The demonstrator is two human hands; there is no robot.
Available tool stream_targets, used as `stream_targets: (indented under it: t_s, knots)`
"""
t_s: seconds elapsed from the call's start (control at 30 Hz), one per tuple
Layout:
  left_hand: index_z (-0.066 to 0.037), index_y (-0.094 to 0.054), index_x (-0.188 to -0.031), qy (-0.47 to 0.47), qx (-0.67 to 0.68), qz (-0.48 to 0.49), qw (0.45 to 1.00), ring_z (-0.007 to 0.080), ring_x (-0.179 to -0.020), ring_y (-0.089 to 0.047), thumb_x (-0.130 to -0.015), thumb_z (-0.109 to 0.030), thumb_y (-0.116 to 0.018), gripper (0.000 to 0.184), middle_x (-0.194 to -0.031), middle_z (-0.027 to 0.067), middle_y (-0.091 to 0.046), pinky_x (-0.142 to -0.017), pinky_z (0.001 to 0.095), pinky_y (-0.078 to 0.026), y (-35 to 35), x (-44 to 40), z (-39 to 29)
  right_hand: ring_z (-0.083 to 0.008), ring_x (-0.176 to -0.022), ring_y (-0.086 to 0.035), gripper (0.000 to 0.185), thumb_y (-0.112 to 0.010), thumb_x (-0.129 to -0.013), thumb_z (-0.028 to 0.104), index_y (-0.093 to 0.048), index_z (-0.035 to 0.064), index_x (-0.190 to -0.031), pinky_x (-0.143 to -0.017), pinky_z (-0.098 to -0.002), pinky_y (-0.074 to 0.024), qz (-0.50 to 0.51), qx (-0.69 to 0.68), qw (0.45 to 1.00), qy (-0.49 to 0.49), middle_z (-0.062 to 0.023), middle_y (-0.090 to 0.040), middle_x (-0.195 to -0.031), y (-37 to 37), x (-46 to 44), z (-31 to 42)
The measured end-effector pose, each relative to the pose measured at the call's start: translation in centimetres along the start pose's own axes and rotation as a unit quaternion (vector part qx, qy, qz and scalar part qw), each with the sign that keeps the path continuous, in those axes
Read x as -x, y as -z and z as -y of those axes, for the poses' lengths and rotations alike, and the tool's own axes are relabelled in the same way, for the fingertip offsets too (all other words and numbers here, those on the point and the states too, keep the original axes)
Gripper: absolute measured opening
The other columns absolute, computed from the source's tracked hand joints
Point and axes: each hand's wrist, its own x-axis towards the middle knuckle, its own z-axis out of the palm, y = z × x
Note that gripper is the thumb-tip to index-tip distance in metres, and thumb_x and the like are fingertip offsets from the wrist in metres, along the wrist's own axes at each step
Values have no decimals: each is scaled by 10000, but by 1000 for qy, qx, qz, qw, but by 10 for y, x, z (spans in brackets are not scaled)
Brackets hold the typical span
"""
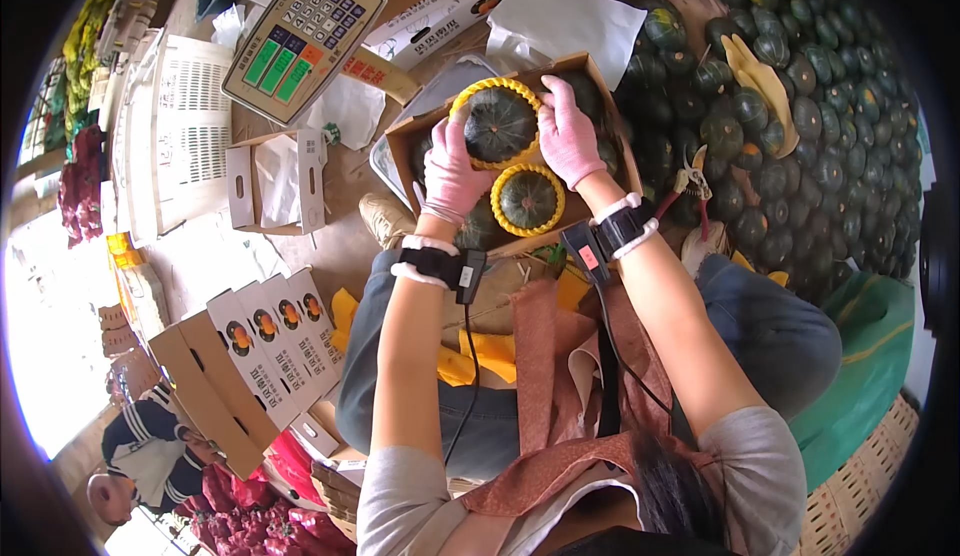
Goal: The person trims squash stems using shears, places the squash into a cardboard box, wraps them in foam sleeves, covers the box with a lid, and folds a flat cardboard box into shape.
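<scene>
Both my hands, in pink gloves, are around a dark green pumpkin ringed by a yellow foam net. My left hand grips its left side, and my right hand presses the right side with fingers at the upper edge. The pumpkin is over an open cardboard box. Just below it, a second pumpkin in a yellow net sits in the box. More green pumpkins without visible nets lie around them, partly hidden by my hands.
A large pile of green pumpkins fills the right, with pruning shears at its near edge. A scale display stands upper left. Printed boxes and a small open box are left. Another person is lower left.
</scene>
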Motion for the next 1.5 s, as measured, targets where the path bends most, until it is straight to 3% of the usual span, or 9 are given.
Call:
stream_targets:
  t_s: [0.3, 0.53, 0.7, 0.8, 0.97, 1.03, 1.2, 1.33, 1.5]
  knots:
    - [-126, -344, -1327, 37, -128, 138, 981, 280, -1178, -436, -430, -326, -847, 1048, -1169, 87, -546, -1033, 560, -202, -8, -16, 19, -398, -971, -559, 503, -472, -788, 55, -351, 75, -1276, -838, -455, -458, 238, 99, 956, -141, -205, -592, -1077, 7, -5, 1]
    - [-206, -332, -1342, 47, -248, 130, 959, 389, -1141, -394, -488, -414, -821, 1006, -1229, 166, -426, -960, 493, -303, 6, -11, 37, -334, -952, -584, 330, -515, -802, 56, -511, 51, -1132, -830, -395, -480, 69, 100, 982, 143, -170, -591, -1074, 45, 24, -4]
    - [-233, -397, -1278, 127, -354, 244, 894, 379, -1081, -450, -542, -473, -775, 861, -1173, 201, -440, -913, 475, -369, 2, -25, 26, -95, -548, -544, 101, -593, -820, 110, -579, 16, -788, -535, -259, -454, -15, -69, 961, -266, -64, -579, -602, 85, 133, -28]
    - [-238, -379, -1298, 146, -390, 276, 866, 390, -1077, -465, -518, -531, -749, 911, -1183, 203, -452, -905, 481, -369, 15, -33, 6, -386, -759, -593, 107, -592, -766, 179, -616, 86, -812, -663, -410, -502, 161, 131, 955, -211, -188, -622, -769, 85, 165, -31]
    - [-125, -418, -1176, 9, -211, 70, 975, 358, -981, -459, -494, -346, -782, 803, -1084, 176, -468, -878, 458, -388, 26, 3, -22, -344, -906, -601, 215, -605, -754, 168, -594, 44, -929, -778, -414, -496, 415, 249, 823, -298, -192, -624, -963, 47, 197, -61]
    - [-109, -486, -1113, -140, -67, 92, 984, 358, -1037, -453, -455, -213, -786, 731, -1142, 168, -467, -904, 455, -393, 27, 15, -47, -358, -946, -591, 430, -600, -750, 133, -450, 61, -1147, -789, -439, -493, 347, 287, 807, -383, -228, -565, -1099, 26, 226, -80]
    - [-138, -546, -1162, -165, -51, 166, 971, 404, -1241, -340, -589, -41, -699, 602, -1342, 172, -375, -1014, 466, -334, -1, 74, -83, -366, -977, -578, 484, -597, -754, 137, -399, 71, -1190, -800, -446, -484, 223, 221, 823, -473, -223, -574, -1076, 14, 248, -80]
    - [-32, -590, -1054, 75, 75, -10, 994, 355, -1133, -477, -706, 16, -610, 352, -1231, 208, -484, -933, 386, -416, -1, 129, -104, -364, -993, -572, 329, -603, -726, 170, -550, 41, -1024, -816, -418, -478, 268, 141, 832, -464, -212, -608, -1025, 13, 245, -89]
    - [18, -615, -959, 330, 254, 157, 896, 251, -813, -620, -823, -232, -642, 286, -821, 161, -636, -737, 320, -474, -15, 195, -97, -290, -928, -612, 382, -675, -665, 241, -622, 34, -981, -805, -352, -485, 335, 3, 873, -355, -184, -633, -989, 32, 234, -72]
